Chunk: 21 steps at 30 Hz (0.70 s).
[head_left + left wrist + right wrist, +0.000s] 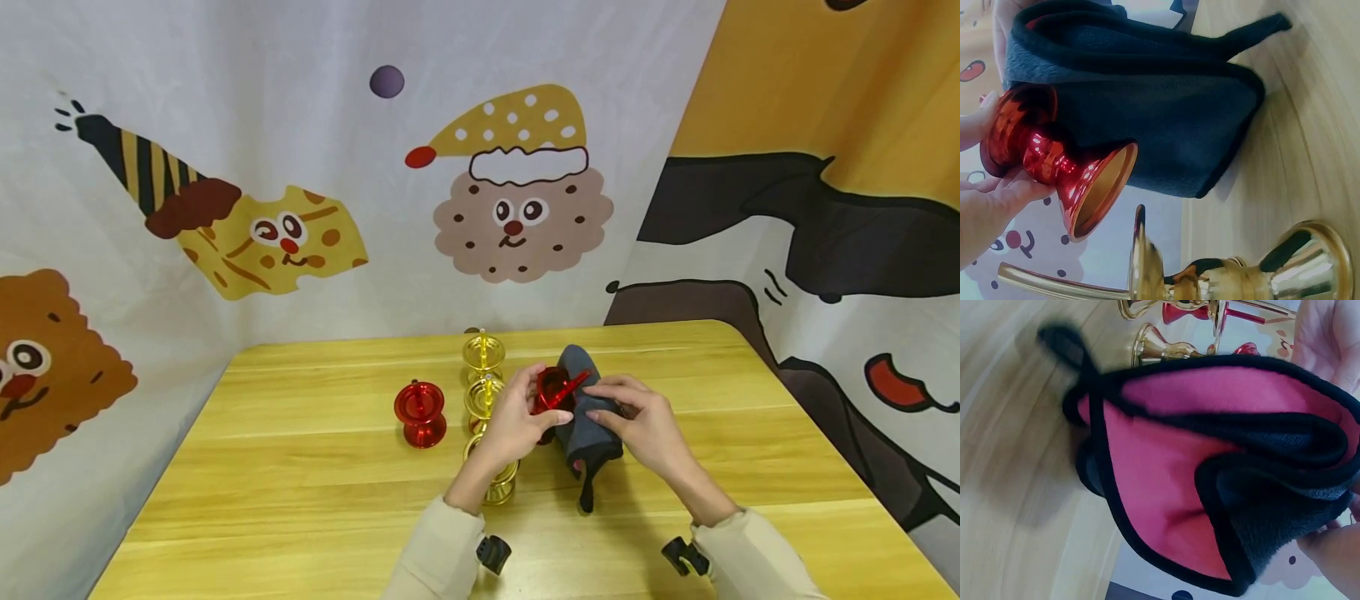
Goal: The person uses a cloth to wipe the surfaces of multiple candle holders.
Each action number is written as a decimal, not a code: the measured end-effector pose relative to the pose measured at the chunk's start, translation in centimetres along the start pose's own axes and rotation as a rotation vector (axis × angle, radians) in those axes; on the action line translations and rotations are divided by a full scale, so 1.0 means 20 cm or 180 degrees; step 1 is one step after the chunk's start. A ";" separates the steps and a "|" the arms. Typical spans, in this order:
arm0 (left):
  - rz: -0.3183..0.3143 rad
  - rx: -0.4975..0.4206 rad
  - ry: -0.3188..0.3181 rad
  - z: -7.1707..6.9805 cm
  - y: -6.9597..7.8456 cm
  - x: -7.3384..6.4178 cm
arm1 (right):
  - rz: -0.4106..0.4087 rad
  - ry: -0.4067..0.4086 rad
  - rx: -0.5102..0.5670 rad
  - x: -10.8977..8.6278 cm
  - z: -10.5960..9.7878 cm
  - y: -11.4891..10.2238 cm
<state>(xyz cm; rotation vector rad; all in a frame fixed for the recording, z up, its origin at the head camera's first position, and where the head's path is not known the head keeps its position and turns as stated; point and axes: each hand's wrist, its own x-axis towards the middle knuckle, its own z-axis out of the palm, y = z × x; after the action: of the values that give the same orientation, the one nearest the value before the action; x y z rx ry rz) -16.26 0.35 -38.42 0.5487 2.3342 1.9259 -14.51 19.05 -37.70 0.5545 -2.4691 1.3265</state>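
My left hand (517, 414) grips a shiny red candle holder (553, 385) with a thin pin, raised off the table and tilted. In the left wrist view, the holder's flared base (1100, 190) faces the camera. My right hand (643, 419) pinches a folded dark grey cloth (588, 437) with black trim and a hanging loop. The cloth lies close beside the red holder; whether they touch is unclear. Its pink side (1154, 469) shows in the right wrist view.
A second red candle holder (422, 408) stands upright to the left. Three gold candle holders (483, 353) stand in a column left of my hands, the nearest partly behind my left wrist. They share a wooden table (315, 483), with a cartoon-printed curtain (390, 208) behind.
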 end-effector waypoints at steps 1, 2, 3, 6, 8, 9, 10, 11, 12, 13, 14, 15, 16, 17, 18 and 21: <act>-0.0009 -0.0013 -0.0001 0.00 0.00 0.00 | -0.0046 0.0003 -0.0010 0.00 0.00 0.00; -0.0027 -0.0026 -0.0003 0.00 0.00 0.00 | -0.0069 0.0000 -0.0010 0.00 0.00 0.00; -0.0038 -0.0036 -0.0005 0.00 0.00 0.00 | -0.0078 -0.0010 -0.0003 0.00 0.00 0.00; -0.0064 -0.0108 -0.0008 0.00 0.00 0.00 | -0.0054 -0.0083 -0.0019 -0.01 0.00 0.01; -0.0074 -0.0172 0.0003 0.00 -0.01 0.00 | -0.0040 -0.0202 -0.0028 -0.01 0.00 0.02; -0.0086 -0.0204 0.0013 0.00 -0.01 0.00 | -0.0055 -0.0279 -0.0053 -0.02 0.00 0.02; -0.0098 -0.0244 0.0020 0.00 -0.02 0.00 | -0.0076 -0.0360 -0.0083 -0.02 0.01 0.03; -0.0107 -0.0273 0.0034 0.00 -0.02 0.00 | -0.0099 -0.0440 -0.0099 -0.03 0.01 0.03; -0.0119 -0.0301 0.0048 0.00 -0.03 0.00 | -0.0128 -0.0510 -0.0083 -0.03 0.01 0.03; -0.0118 -0.0316 0.0061 0.00 -0.03 0.00 | -0.0171 -0.0556 -0.0082 -0.03 0.01 0.03; -0.0130 -0.0332 0.0061 -0.01 -0.03 0.00 | -0.0208 -0.0582 -0.0095 -0.03 0.01 0.04; -0.0130 -0.0333 0.0049 -0.01 -0.03 0.00 | -0.0244 -0.0593 -0.0109 -0.03 0.01 0.04; -0.0121 -0.0313 0.0033 -0.01 -0.03 0.00 | -0.0268 -0.0596 -0.0112 -0.03 0.01 0.04; -0.0108 -0.0277 0.0016 -0.01 -0.04 0.00 | -0.0281 -0.0594 -0.0111 -0.03 0.00 0.04; -0.0097 -0.0251 -0.0013 -0.01 -0.04 0.00 | -0.0295 -0.0594 -0.0114 -0.03 0.00 0.04; -0.0084 -0.0145 -0.0123 -0.02 -0.04 -0.01 | -0.0275 -0.0583 -0.0146 -0.01 -0.01 0.04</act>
<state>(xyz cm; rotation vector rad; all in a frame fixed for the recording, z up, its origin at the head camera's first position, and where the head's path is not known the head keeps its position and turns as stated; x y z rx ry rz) -16.42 -0.14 -39.04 0.5438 2.2571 1.9339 -14.62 19.69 -38.29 0.7945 -2.5796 1.2328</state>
